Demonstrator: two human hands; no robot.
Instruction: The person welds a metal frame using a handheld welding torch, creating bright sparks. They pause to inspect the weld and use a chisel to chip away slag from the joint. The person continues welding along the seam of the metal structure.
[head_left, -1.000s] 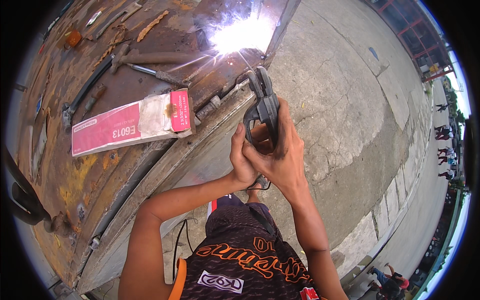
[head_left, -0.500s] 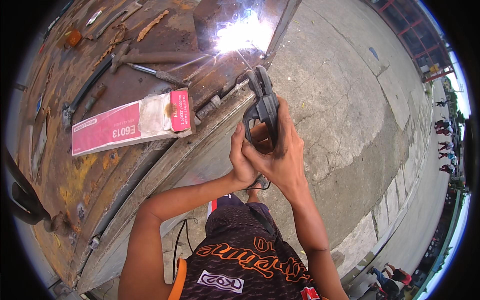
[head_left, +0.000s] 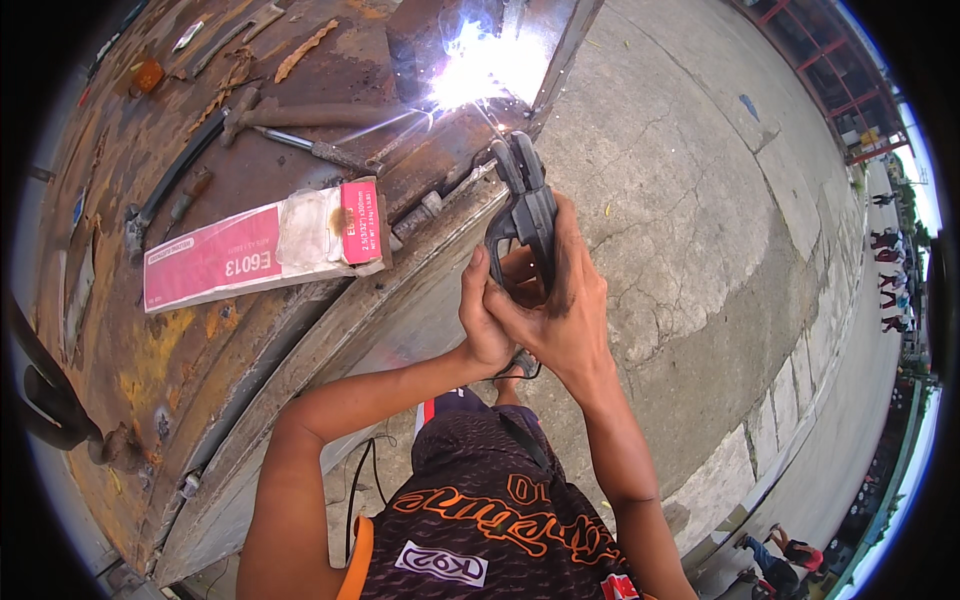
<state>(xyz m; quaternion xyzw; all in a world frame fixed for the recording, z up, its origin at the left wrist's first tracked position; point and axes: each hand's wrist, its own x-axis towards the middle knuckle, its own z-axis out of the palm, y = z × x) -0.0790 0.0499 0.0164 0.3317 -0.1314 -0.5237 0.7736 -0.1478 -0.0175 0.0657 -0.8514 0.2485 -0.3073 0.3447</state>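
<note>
Rusty tabletop [head_left: 145, 350]; black, fork-tipped electrode holder [head_left: 536, 215]

Jersey [head_left: 420, 478]: sleeveless, near-black, flecked all over with short, fine, paler dashes
Orange trim [head_left: 357, 562]: plain, broad band edging the armhole on the left side
Lettering [head_left: 480, 520]: slanted script, outlined in orange, sweeping across the front
Numerals [head_left: 528, 488]: blocky, orange-outlined, nearer the hem than the script
Oblong patch [head_left: 441, 565]: white and purple, on the chest
Red patch [head_left: 617, 587]: small, white-marked, close to the lower edge of view
Shorts [head_left: 455, 403]: dark, with red and white along the left side
Left hand [head_left: 487, 325]: bare
Right hand [head_left: 570, 310]: bare, darkly smudged in places
Forearms [head_left: 390, 393]: bare
</note>
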